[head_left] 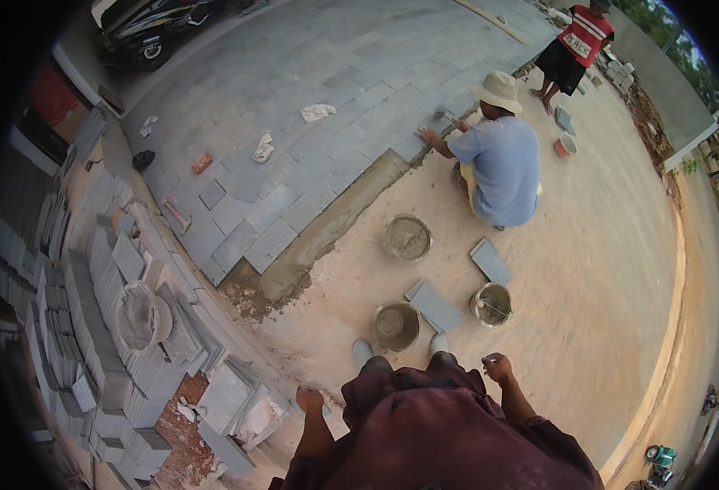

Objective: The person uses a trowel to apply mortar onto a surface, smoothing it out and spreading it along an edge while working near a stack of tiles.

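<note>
My left hand (pixel 310 400) hangs low beside my body with its fingers curled in, near the stacked slabs on the left. On the other side, my right hand (pixel 498 368) is held out over bare ground, fingers curled and nothing visible in them. A mortar bucket (pixel 396 346) stands between my feet. Grey paving slabs (pixel 434 306) lie just beyond it. To their right is a smaller bucket (pixel 491 320) with a thin handle across its mouth. Another bucket of wet mortar (pixel 408 255) stands farther ahead, near a loose slab (pixel 490 260).
A co-worker in a hat (pixel 506 167) squats at the paving edge (pixel 359 180), holding a hammer. Another person (pixel 577 49) stands behind. Stacked slabs (pixel 94 327) and a mortar basin (pixel 143 317) crowd the left. A red-handled hammer (pixel 177 214) lies on the paving.
</note>
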Demonstrator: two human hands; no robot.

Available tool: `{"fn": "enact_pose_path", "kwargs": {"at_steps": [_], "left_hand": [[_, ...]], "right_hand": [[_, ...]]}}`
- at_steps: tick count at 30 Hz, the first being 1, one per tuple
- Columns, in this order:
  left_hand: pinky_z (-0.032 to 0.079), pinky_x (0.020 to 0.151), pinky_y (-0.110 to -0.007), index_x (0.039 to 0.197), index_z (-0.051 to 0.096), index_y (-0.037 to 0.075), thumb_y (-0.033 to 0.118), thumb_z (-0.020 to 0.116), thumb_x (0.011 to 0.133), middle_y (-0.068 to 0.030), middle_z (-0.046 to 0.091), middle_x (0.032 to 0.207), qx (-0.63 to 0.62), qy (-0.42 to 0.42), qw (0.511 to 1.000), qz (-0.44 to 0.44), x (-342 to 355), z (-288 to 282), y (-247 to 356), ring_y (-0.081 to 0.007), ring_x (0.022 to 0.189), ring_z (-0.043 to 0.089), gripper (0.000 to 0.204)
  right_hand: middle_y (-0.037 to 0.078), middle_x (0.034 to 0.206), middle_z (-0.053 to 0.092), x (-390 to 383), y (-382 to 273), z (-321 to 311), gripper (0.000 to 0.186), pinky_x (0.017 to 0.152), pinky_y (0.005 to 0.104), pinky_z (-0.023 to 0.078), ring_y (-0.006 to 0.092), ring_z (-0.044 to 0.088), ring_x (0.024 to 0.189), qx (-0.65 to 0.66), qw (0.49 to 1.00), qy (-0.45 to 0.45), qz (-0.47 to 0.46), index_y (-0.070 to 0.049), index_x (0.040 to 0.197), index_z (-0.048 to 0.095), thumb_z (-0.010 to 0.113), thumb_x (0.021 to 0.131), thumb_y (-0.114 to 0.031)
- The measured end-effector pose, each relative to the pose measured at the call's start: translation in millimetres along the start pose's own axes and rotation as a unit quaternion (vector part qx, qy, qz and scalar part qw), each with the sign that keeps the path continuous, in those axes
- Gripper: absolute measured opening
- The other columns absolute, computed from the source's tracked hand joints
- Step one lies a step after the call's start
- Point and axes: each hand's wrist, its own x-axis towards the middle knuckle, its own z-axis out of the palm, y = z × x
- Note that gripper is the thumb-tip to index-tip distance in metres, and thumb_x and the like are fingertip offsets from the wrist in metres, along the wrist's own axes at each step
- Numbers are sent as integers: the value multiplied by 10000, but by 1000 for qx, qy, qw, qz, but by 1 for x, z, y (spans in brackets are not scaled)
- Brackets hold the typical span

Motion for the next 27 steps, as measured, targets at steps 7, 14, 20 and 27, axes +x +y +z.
{"fn": "enact_pose_path", "kwargs": {"at_steps": [7,14,20,27], "left_hand": [[542,957,-432,1244,630,-61,160,607,872,-267,688,1179,-44,-13,999,-20,62,-41,13,-390,1091,685,434],[539,940,-447,1166,663,4,114,602,852,-249,702,1135,25,-102,994,41,56,-29,32,-394,1087,681,338],[539,911,-470,1069,703,55,112,617,819,-223,717,1078,19,-29,993,117,72,-28,34,-405,1046,684,270],[528,932,-489,1122,684,31,113,609,816,-234,698,1145,26,-100,984,144,86,-42,26,-428,1063,669,325]], "right_hand": [[108,769,704,-48,6,41,200,525,326,530,189,689,648,-3,997,11,76,-16,980,668,723,914,-196],[86,740,696,-53,4,62,210,476,311,484,177,661,575,49,994,26,98,-36,957,659,724,920,-232],[118,702,685,-45,-17,101,206,519,325,532,186,648,571,80,995,5,56,27,926,678,738,881,-165],[102,746,699,-34,3,117,213,509,319,511,186,658,587,75,996,14,44,-8,989,681,715,915,-205]]}}
